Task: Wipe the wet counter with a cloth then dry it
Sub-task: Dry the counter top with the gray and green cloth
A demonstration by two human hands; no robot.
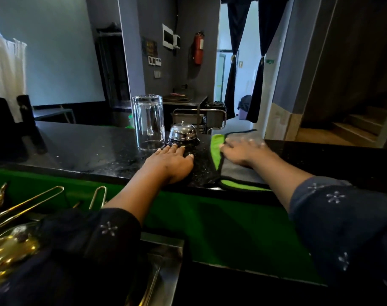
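Seen from the head camera, the right hand (243, 151) presses flat, fingers spread and blurred, on the grey-and-green cloth (234, 171) lying on the dark bench (88, 149). Meanwhile the left hand (172, 162) rests palm-down on the bench with straight fingers, just beside the silver bell (182, 131) and the upturned glass mug (148, 122).

- I'm behind a bar or reception counter (88, 146): black speckled top
- A service bell (183, 132) and upturned glass mug (148, 122) sit here
- Fire extinguisher (198, 47) on the grey wall
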